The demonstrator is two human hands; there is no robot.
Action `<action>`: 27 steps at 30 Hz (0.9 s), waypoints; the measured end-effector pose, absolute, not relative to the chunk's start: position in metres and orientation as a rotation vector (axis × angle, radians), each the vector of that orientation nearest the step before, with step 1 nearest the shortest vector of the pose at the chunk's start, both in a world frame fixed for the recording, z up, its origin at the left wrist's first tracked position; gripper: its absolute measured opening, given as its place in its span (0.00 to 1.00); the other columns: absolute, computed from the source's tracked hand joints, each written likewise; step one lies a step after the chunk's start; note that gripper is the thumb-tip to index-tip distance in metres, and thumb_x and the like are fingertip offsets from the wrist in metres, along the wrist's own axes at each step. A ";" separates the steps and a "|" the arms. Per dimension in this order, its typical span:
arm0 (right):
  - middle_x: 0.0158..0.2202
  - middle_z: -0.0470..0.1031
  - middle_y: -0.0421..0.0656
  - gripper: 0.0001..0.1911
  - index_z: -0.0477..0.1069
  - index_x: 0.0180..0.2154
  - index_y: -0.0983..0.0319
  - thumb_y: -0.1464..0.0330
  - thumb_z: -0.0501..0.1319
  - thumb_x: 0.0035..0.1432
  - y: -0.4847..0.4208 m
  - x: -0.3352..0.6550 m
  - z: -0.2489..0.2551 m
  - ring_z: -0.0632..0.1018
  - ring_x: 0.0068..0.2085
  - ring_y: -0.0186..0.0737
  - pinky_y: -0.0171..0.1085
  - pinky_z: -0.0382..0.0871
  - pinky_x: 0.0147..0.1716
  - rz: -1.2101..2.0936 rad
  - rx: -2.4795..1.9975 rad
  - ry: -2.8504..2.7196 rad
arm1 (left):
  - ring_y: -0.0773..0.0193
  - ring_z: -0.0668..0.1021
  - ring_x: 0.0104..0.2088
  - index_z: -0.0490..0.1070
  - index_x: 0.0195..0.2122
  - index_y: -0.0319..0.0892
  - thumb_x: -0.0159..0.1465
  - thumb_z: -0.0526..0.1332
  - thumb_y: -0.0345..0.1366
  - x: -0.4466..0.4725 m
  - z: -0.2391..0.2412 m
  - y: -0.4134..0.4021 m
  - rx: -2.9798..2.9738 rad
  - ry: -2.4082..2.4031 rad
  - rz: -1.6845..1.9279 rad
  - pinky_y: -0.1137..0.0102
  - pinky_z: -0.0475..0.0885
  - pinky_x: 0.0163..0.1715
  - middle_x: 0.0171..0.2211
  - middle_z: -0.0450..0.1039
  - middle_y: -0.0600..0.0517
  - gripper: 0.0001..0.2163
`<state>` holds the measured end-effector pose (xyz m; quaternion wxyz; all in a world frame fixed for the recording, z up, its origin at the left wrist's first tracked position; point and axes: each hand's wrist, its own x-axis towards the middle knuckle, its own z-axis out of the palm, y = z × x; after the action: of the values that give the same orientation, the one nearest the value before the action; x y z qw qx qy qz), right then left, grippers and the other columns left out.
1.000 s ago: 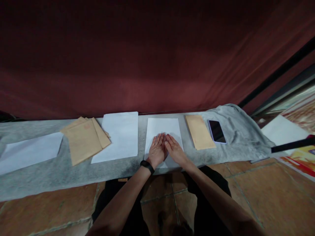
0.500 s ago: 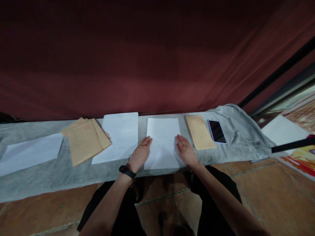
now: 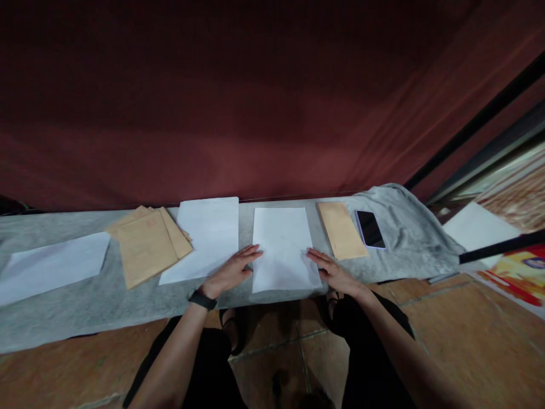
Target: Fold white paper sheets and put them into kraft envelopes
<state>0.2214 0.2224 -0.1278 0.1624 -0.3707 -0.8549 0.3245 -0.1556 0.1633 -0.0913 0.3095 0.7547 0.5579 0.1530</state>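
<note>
A white sheet of paper (image 3: pixel 281 241) lies flat on the grey cloth (image 3: pixel 102 298) in front of me. My left hand (image 3: pixel 230 271) rests at the sheet's left edge, fingers stretched out and flat, a black band on its wrist. My right hand (image 3: pixel 334 271) lies at the sheet's lower right edge, fingers extended and touching the paper. Neither hand holds anything.
A second white sheet (image 3: pixel 206 236) and a stack of brown envelopes (image 3: pixel 147 241) lie to the left, with another white sheet (image 3: pixel 51 267) farther left. One brown envelope (image 3: pixel 340 230) and a dark phone (image 3: pixel 369 228) lie to the right. A dark red curtain hangs behind; tiled floor below.
Both hands slid apart from the middle of the sheet to its left and right edges, then drew back toward its near corners. The view shifted slightly.
</note>
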 end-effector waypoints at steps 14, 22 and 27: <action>0.45 0.84 0.45 0.20 0.82 0.44 0.57 0.52 0.61 0.63 0.213 0.199 -0.101 0.81 0.49 0.50 0.51 0.74 0.54 1.205 -1.222 -1.697 | 0.54 0.68 0.67 0.68 0.65 0.48 0.58 0.66 0.30 -0.155 -0.077 0.160 1.846 1.437 0.606 0.59 0.64 0.66 0.68 0.65 0.50 0.31; 0.45 0.82 0.48 0.23 0.75 0.49 0.62 0.53 0.63 0.59 0.240 0.184 -0.096 0.80 0.45 0.48 0.43 0.74 0.45 1.180 -1.243 -1.605 | 0.60 0.79 0.34 0.76 0.32 0.41 0.63 0.60 0.40 -0.119 -0.100 0.194 1.500 1.767 0.900 0.69 0.74 0.37 0.30 0.79 0.53 0.09; 0.40 0.80 0.45 0.26 0.68 0.57 0.61 0.57 0.61 0.60 0.265 0.170 -0.110 0.79 0.38 0.44 0.42 0.74 0.41 1.020 -1.389 -1.674 | 0.62 0.77 0.32 0.72 0.31 0.42 0.64 0.58 0.38 -0.116 -0.103 0.201 1.476 1.894 0.903 0.71 0.71 0.32 0.26 0.74 0.55 0.08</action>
<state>0.1699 0.2654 -0.1097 0.3611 -0.5392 -0.6497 0.3959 -0.1155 0.2014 -0.1027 0.2840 0.5515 0.7079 0.3376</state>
